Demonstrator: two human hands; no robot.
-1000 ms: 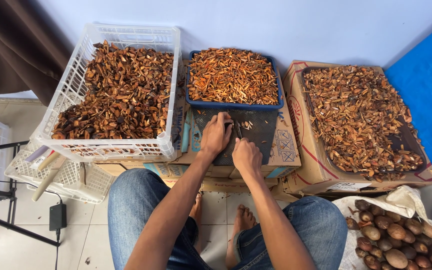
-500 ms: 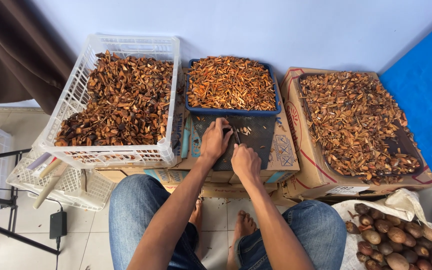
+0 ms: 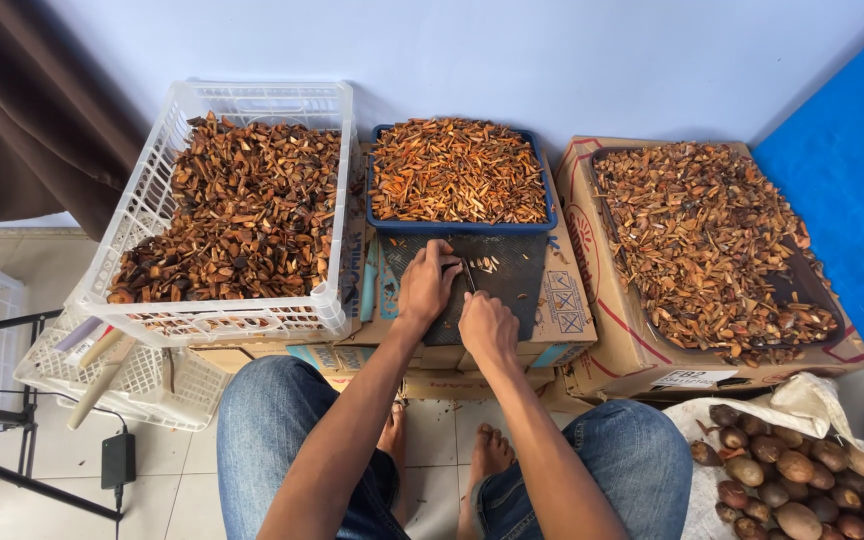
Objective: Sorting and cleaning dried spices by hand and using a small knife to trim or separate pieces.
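A white plastic crate (image 3: 152, 215) on the left is heaped with dark brown husk pieces (image 3: 237, 210). On the right, an open cardboard box (image 3: 607, 330) with red print on its side holds a dark tray (image 3: 817, 295) of thinner orange-brown shavings (image 3: 707, 245); a small white label (image 3: 694, 378) sits on its front lower edge. Between them a blue tray (image 3: 460, 228) is full of orange slivers (image 3: 457, 172), and it rests on flattened cartons (image 3: 562, 310) with blue and grey print. In front of the blue tray lies a dark cutting board (image 3: 512, 285).

At the bottom right, a white sack (image 3: 802, 400) lies open with round brown nuts (image 3: 797, 480) inside.

The left hand (image 3: 427, 285) presses down on the board, fingers bent over a small piece that I cannot see clearly. The right hand (image 3: 487, 325) is clenched around the handle of a knife (image 3: 469, 275), its thin blade pointing up beside the left fingers. A few cut slivers (image 3: 487, 263) lie on the board just right of the blade.
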